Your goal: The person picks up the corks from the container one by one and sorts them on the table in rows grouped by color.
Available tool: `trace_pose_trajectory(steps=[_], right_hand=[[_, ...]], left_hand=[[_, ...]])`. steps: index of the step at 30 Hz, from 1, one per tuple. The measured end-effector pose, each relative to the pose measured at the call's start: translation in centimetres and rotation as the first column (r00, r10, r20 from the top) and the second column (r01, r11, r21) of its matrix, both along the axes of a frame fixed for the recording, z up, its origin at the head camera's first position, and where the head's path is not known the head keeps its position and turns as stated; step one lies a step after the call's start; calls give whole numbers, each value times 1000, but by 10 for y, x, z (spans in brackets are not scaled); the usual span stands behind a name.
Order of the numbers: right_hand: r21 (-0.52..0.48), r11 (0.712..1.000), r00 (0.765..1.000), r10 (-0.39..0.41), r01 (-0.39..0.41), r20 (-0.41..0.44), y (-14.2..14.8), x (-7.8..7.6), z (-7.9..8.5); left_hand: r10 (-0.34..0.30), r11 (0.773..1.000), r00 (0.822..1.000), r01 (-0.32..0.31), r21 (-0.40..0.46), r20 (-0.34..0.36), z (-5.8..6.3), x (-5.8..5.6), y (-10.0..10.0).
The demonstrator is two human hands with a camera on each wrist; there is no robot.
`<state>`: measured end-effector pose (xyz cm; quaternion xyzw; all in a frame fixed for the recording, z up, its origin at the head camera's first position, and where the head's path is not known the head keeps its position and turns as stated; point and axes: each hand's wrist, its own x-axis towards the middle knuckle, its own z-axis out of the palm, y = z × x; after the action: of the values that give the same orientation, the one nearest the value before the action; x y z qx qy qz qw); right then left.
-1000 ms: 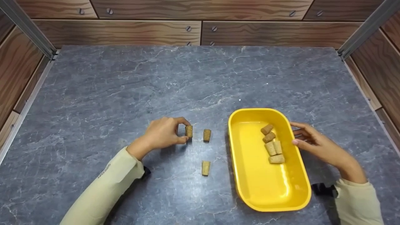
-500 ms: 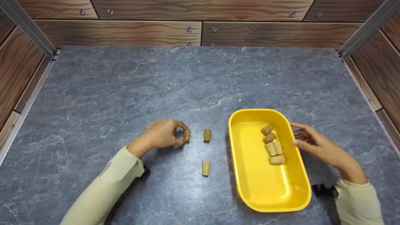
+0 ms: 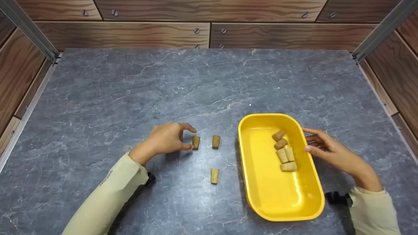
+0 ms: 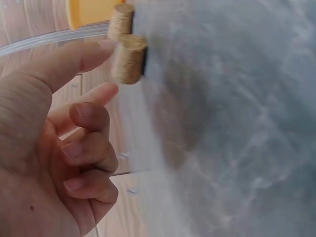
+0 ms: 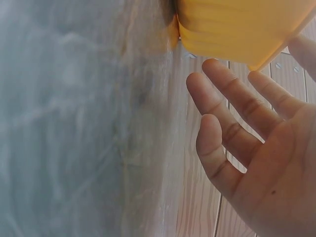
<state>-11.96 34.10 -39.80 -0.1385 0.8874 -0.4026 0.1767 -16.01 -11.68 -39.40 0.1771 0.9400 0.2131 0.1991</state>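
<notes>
In the head view my left hand [image 3: 166, 138] is beside a cork stopper [image 3: 196, 142], thumb and index finger spread apart around its left side. The left wrist view has this cork [image 4: 130, 61] standing on the table, not pinched, with the other fingers loosely bent. A second cork [image 3: 216, 142] is just to its right and a third cork [image 3: 214, 176] nearer the front. On the right, my right hand [image 3: 336, 153] rests against the outer side of a yellow plastic tray [image 3: 243, 156], its fingers relaxed.
Several corks [image 3: 282, 155] lie grouped along the right half of the tray floor. The grey marbled tabletop [image 3: 147, 88] extends to wood-patterned panels [image 3: 130, 34] at the back, with metal rails at the corners.
My left hand moved slightly left with the cork, then its finger and thumb parted and let go. The cork now stands by itself. My right hand and the tray stay put.
</notes>
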Motion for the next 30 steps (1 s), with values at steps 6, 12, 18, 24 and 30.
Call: trace_pose_trajectory(steps=[6, 12, 18, 24, 30], right_hand=[[18, 1000, 1000, -7, 7, 2, -1, 0, 0], [21, 1000, 1000, -9, 9, 8, 0, 0, -1], [21, 1000, 1000, -5, 5, 2, 0, 0, -1], [13, 1000, 1000, 11, -10, -13, 0, 0, -2], [22, 1000, 1000, 4, -4, -18, 0, 0, -2]], left_hand=[[13, 998, 999, -11, 62, -31, 10, 5, 0], [26, 991, 997, -16, 132, -76, 20, 7, 3], [6, 980, 993, 17, 198, -115, 31, 7, 15], [-55, 956, 987, 96, 278, -150, 40, 7, 37], [-126, 925, 977, 177, 335, -170, 44, 6, 67]])
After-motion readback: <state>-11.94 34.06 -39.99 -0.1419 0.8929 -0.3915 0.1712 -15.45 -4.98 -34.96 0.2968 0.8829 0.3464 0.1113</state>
